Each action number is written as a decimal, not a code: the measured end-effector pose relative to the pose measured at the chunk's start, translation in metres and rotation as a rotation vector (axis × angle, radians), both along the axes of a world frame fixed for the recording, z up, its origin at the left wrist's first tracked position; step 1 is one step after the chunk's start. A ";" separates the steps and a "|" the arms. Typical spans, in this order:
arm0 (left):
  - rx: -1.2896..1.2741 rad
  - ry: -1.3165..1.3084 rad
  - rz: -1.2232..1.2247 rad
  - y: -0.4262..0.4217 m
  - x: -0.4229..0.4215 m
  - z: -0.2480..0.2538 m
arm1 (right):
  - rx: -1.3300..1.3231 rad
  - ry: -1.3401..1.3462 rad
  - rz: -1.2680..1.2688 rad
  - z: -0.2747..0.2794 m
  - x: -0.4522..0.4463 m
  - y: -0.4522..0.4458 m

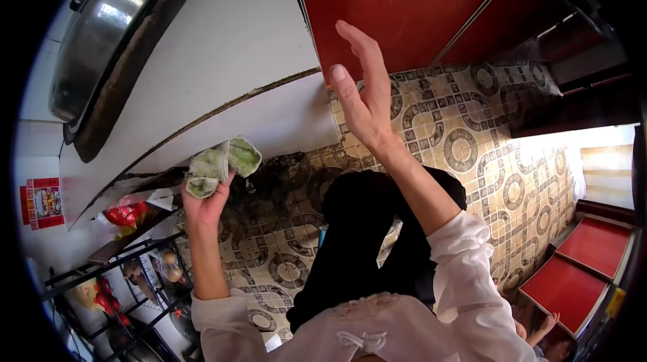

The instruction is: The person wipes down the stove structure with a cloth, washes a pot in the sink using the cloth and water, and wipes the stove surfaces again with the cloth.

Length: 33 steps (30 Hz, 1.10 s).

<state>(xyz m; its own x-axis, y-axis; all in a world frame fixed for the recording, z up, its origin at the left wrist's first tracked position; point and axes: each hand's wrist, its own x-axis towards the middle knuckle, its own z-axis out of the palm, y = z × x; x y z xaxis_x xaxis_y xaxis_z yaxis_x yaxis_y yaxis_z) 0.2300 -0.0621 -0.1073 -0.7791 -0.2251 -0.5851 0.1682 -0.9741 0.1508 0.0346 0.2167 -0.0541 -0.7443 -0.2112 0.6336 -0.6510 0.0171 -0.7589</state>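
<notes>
A green and white cloth (222, 165), bunched up and worn-looking, is gripped in my left hand (202, 201), beside the lower edge of a white panel (222, 32). Part of the fingers is hidden behind the cloth. My right hand (366, 102) is raised with nothing in it, thumb and fingers apart, in front of a red cabinet panel (384, 5). It appears nearest to the corner where the white panel meets the red one.
A metal lidded pan (111, 32) sits at the upper left. Below it stand a black rack (145, 294) with food items and a red packet (127, 214). Patterned tiles (461, 149) cover the floor. Another person's hand (549, 323) touches red panels (566, 291) at lower right.
</notes>
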 end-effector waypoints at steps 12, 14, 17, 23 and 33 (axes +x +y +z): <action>0.049 -0.175 -0.173 0.066 -0.058 -0.222 | -0.035 0.105 0.124 0.005 -0.004 -0.017; 0.085 -0.068 -0.208 0.094 -0.073 -0.262 | 0.058 0.204 0.158 -0.001 -0.014 -0.022; 0.129 0.014 -0.205 0.140 -0.104 -0.294 | 0.204 0.263 0.164 -0.002 -0.024 -0.019; 0.156 0.038 -0.180 0.164 -0.108 -0.325 | 0.042 0.366 0.108 0.000 -0.026 -0.026; 0.103 -0.044 -0.167 0.117 -0.085 -0.323 | 0.126 0.213 0.163 -0.005 -0.021 -0.031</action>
